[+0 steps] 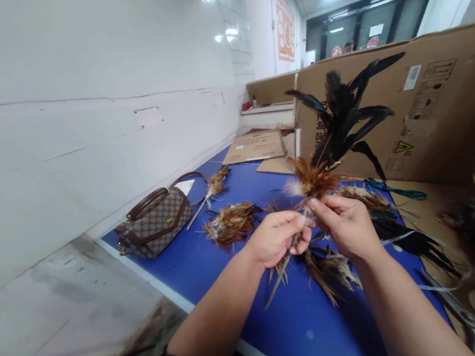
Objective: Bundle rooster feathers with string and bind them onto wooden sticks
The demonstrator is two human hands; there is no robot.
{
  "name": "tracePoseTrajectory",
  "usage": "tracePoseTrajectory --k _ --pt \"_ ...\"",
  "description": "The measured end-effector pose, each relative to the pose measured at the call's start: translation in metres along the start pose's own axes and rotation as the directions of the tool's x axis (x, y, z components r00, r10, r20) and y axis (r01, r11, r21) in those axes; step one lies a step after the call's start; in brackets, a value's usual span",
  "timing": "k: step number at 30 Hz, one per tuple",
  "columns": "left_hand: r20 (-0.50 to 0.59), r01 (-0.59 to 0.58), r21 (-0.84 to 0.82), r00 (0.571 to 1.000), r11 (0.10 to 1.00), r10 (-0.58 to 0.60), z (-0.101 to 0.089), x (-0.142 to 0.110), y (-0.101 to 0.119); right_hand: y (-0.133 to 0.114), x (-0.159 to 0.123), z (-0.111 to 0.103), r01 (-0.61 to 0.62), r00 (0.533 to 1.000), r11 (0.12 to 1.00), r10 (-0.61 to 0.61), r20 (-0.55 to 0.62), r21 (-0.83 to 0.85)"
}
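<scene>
Above the blue table [208,275] I hold up a feather duster [339,122] with long black feathers on top and a ring of fluffy brown ones below. My left hand [280,237] is wrapped round its thin stick, which pokes out beneath the fist. Just under the brown feathers, my right hand [345,222] pinches the stick between thumb and fingers; any binding there is too small to make out. A bunch of brown feathers [232,223] lies left of my hands. More loose feathers [328,271] lie below and to the right, partly hidden by my hands.
A patterned brown handbag [159,220] stands at the table's left edge, near a small feather bundle on a stick [217,185]. A large cardboard box [447,103] walls off the back and right. Flat cardboard [255,148] lies behind. Scissors [472,329] are at the right.
</scene>
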State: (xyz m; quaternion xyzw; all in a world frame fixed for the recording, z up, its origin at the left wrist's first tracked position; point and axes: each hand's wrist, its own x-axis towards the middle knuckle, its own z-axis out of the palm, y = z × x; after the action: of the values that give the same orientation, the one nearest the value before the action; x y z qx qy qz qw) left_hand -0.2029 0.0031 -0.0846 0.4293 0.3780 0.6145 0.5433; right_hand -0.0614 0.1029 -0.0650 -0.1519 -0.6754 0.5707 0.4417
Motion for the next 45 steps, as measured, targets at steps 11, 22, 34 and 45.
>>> tracePoseTrajectory --k 11,22,34,45 --pt "0.189 0.115 -0.203 0.979 0.972 -0.076 -0.002 0.001 0.003 0.007 0.0 -0.01 -0.065 0.987 0.996 0.056 0.148 0.057" --pt "0.134 0.103 -0.224 0.988 0.969 -0.074 0.005 0.006 -0.001 0.005 0.0 -0.011 -0.132 0.978 0.99 0.121 0.17 0.053" --pt "-0.332 -0.306 -0.01 0.899 0.952 0.285 0.018 0.017 -0.01 0.01 0.0 0.017 0.047 0.979 0.982 -0.082 -0.186 -0.184" --pt "-0.303 -0.348 0.716 0.626 0.605 0.718 0.022 0.023 -0.027 -0.001 -0.003 0.02 0.07 0.964 0.933 -0.154 -0.216 -0.353"
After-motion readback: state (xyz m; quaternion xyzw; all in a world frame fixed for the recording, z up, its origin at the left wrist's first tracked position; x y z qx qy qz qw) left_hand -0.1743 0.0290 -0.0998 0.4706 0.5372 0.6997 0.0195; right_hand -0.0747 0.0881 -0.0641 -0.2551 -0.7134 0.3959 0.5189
